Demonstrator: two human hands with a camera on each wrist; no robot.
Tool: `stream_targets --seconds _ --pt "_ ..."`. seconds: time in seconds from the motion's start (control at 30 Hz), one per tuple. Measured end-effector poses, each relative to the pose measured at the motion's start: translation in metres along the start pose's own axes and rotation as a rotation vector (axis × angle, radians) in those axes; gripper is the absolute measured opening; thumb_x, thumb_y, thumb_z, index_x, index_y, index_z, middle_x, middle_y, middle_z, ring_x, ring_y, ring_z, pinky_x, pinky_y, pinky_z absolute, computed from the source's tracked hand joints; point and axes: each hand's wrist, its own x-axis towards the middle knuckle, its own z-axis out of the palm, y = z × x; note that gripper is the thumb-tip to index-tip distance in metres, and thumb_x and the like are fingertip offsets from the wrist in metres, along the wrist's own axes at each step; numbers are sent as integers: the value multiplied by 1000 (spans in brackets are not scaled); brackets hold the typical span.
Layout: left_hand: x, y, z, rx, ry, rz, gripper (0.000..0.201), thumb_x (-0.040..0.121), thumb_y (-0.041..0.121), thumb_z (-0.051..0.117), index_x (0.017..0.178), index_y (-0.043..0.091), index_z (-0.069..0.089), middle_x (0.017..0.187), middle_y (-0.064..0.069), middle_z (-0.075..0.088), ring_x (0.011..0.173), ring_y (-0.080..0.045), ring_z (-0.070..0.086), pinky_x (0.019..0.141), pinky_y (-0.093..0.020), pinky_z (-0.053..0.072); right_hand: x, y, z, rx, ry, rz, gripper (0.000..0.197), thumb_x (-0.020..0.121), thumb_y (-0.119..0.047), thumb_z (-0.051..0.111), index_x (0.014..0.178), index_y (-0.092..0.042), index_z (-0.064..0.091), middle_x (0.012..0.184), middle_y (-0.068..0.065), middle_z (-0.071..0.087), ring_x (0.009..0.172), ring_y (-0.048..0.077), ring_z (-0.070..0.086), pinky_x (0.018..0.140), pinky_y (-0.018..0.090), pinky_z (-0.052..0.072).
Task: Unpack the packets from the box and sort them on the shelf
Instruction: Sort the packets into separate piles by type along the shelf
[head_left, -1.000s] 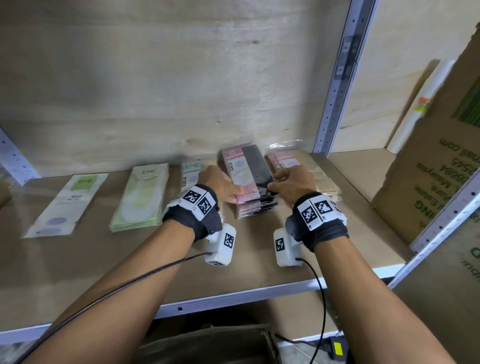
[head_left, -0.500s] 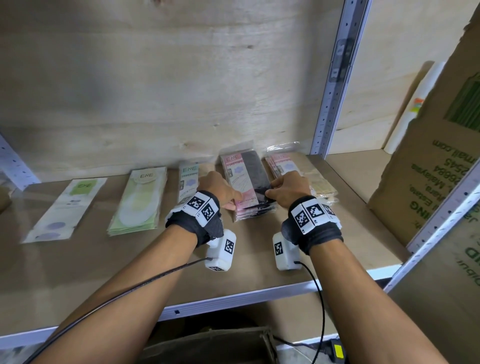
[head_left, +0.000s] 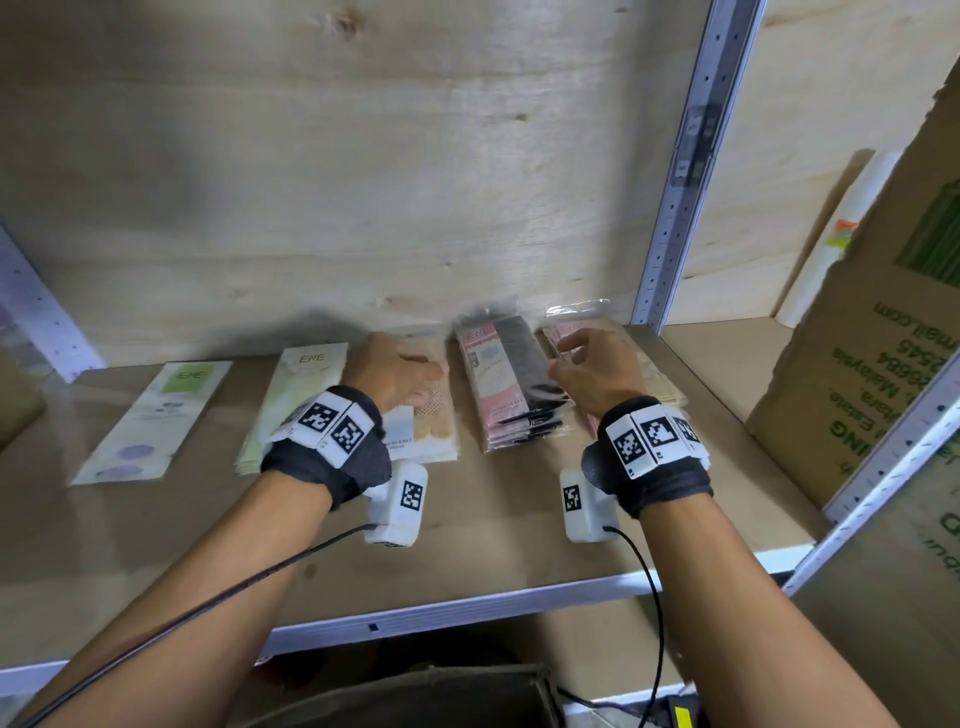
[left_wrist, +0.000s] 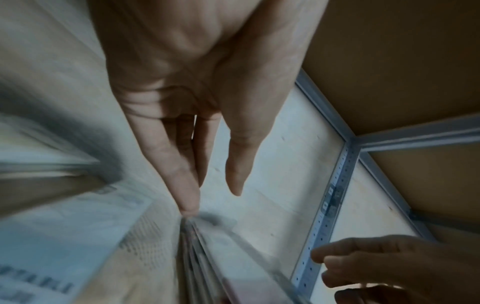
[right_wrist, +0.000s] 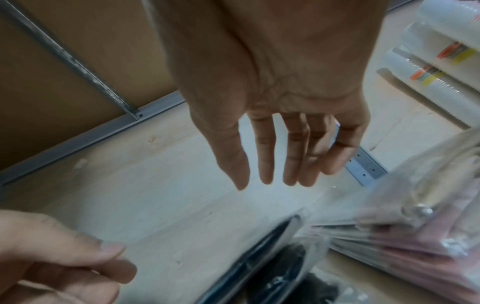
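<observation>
A stack of pink-and-black packets (head_left: 501, 387) lies at the back of the wooden shelf (head_left: 493, 519), between my two hands. My left hand (head_left: 400, 371) hovers open just left of it, over a beige packet with a blue label (head_left: 434, 431). In the left wrist view my left hand (left_wrist: 212, 200) has straight fingers, and one fingertip (left_wrist: 189, 207) is at the stack's edge (left_wrist: 200, 255). My right hand (head_left: 592, 364) is open just right of the stack, above a pink-and-beige pile (head_left: 654, 387). The right wrist view shows my right hand (right_wrist: 267, 174) empty.
A pale green stack (head_left: 293, 400) and a white packet with a green label (head_left: 156, 415) lie further left. A grey upright post (head_left: 670, 249) stands behind the right pile. A large cardboard box (head_left: 883, 374) leans at the right. A dark box (head_left: 415, 696) sits below the shelf.
Both hands have let go of the pink-and-black stack and opened. The left hand moved left over the beige packet; the right hand lifted slightly to the right.
</observation>
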Motion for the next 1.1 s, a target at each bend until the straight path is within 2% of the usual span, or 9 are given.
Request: stream_targets --seconds 0.13,0.23,0.37,0.47,0.53,0.67,0.77,0.97,1.1 --pt "-8 -25 -38 -88 102 21 20 81 9 78 100 6 74 83 -8 75 75 -21 72 72 -31 62 -11 -18 6 95 57 -140 13 87 -16 69 99 -17 73 93 -3 73 84 10 67 83 25 56" --pt "-11 -52 -70 -107 204 29 9 82 9 76 78 17 74 72 -1 74 67 -18 70 58 -19 59 -25 -34 16 238 -85 -157 5 88 -15 68 91 -17 71 80 -1 73 74 15 69 73 27 56" --pt "-11 -86 -124 -26 310 -17 8 80 20 75 73 21 76 75 2 76 72 -18 69 77 -30 59 -46 -63 46 355 -288 -166 3 89 -11 68 89 -12 70 70 -1 70 63 15 66 56 20 51" --pt "-12 -111 -166 68 422 -59 10 75 28 71 65 26 71 64 -4 64 70 -21 60 69 -26 48 -58 -91 83 427 -444 -141 12 92 -9 66 98 1 66 72 11 68 61 24 62 47 24 47" --pt "-12 -128 -193 103 435 -143 10 78 29 72 70 23 71 75 -2 70 78 -22 62 66 -24 47 -63 -115 110 489 -537 -109 10 93 -5 63 98 3 64 72 16 65 61 27 59 49 28 47" --pt "-15 -160 -235 156 386 -268 24 86 22 68 105 8 73 115 -14 70 109 -34 63 100 -43 50 -70 -168 163 513 -688 -102 9 94 -3 60 98 3 65 74 13 65 59 21 62 52 25 54" --pt "-23 -175 -253 277 405 -256 6 86 21 70 89 15 69 115 -15 70 109 -35 61 103 -41 46 -72 -207 201 531 -751 -88 9 92 5 58 99 3 64 77 13 63 64 24 63 58 28 59" --pt "-31 -197 -258 200 250 -282 34 86 29 72 113 9 65 119 -16 65 112 -34 59 99 -39 47 -69 -261 261 657 -838 117 16 94 11 48 90 -2 57 94 17 54 63 22 47 54 26 48" --pt "-28 -203 -260 191 237 -226 39 90 19 66 106 -15 56 117 -33 61 110 -46 58 96 -50 47 -71 -271 295 462 -809 105 28 93 -7 56 120 -1 56 120 18 57 82 28 61 83 39 58"
